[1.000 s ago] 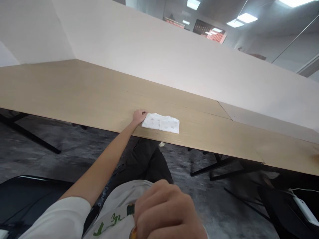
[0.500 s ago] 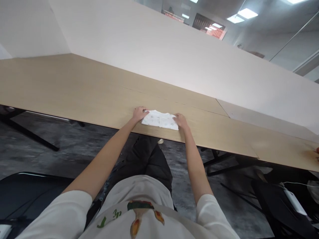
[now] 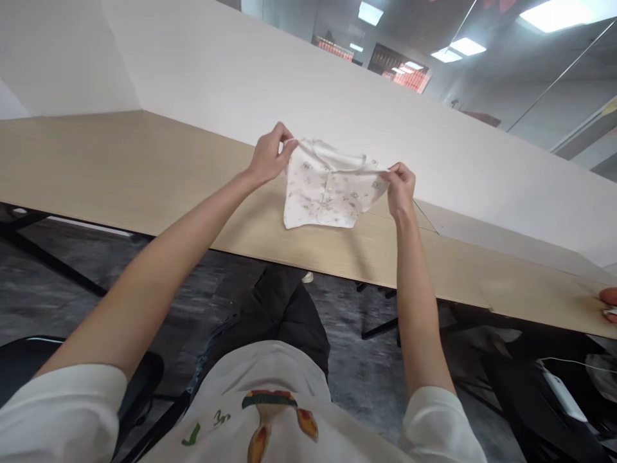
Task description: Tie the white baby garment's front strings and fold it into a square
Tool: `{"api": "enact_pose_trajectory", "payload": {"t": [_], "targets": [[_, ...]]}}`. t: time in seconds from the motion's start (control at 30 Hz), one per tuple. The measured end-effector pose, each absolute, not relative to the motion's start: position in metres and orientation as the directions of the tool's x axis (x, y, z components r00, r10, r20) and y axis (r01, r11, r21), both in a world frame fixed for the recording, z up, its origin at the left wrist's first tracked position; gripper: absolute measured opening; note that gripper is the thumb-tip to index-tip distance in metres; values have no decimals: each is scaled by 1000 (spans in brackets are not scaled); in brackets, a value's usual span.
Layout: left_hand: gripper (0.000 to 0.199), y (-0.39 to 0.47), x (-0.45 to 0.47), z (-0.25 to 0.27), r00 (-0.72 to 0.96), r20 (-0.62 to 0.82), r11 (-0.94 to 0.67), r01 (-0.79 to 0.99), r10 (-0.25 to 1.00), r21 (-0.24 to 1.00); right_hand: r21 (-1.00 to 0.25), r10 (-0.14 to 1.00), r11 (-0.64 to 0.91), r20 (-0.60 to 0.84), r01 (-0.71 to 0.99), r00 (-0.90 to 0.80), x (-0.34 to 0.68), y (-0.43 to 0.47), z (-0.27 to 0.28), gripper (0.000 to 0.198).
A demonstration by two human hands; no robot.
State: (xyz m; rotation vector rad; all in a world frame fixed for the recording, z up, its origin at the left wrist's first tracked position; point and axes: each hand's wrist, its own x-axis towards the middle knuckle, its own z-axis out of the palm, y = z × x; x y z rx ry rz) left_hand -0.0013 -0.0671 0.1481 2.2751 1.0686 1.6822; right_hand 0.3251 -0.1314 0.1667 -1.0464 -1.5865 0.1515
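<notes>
A small white baby shirt with a faint printed pattern and a front placket hangs stretched between my hands, above the tabletop. My left hand pinches its upper left corner between thumb and fingers. At the upper right corner, my right hand is closed on the cloth in the same way. The neckline runs along the top between them, and the lower hem hangs down toward the table.
The long wooden table meets a white partition at the back. A black chair stands at lower left, another black seat with a white power strip at lower right. Reddish round objects show at the right edge.
Both hands have risen from the tabletop and spread apart, lifting the shirt. It lay folded flat before and now hangs open and larger in the air.
</notes>
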Motion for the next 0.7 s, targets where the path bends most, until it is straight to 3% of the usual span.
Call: {"api": "enact_pose_trajectory", "payload": {"t": [0.1,0.23,0.33,0.47,0.57,0.7], "targets": [[38,-72,-6,179,210,819,-768,525,534,366,-553,639,630,768,546,41,331,-128,190,26],[39,-43,-9,158,256,745,-709,592,616,383,-561,736,485,677,671,34,333,-116,175,22],[38,-17,-6,113,267,610,-568,734,746,373,-508,855,271,517,817,38,331,-105,138,24],[38,-9,-2,49,249,350,-363,879,903,310,-305,964,16,257,952,66,325,-94,86,29],[38,-12,-10,14,266,180,-304,924,947,232,-223,996,-48,62,974,64,325,-93,56,34],[37,-11,-42,-6,200,93,-213,964,975,161,-184,997,-52,-67,982,40,344,-98,35,35]]}}
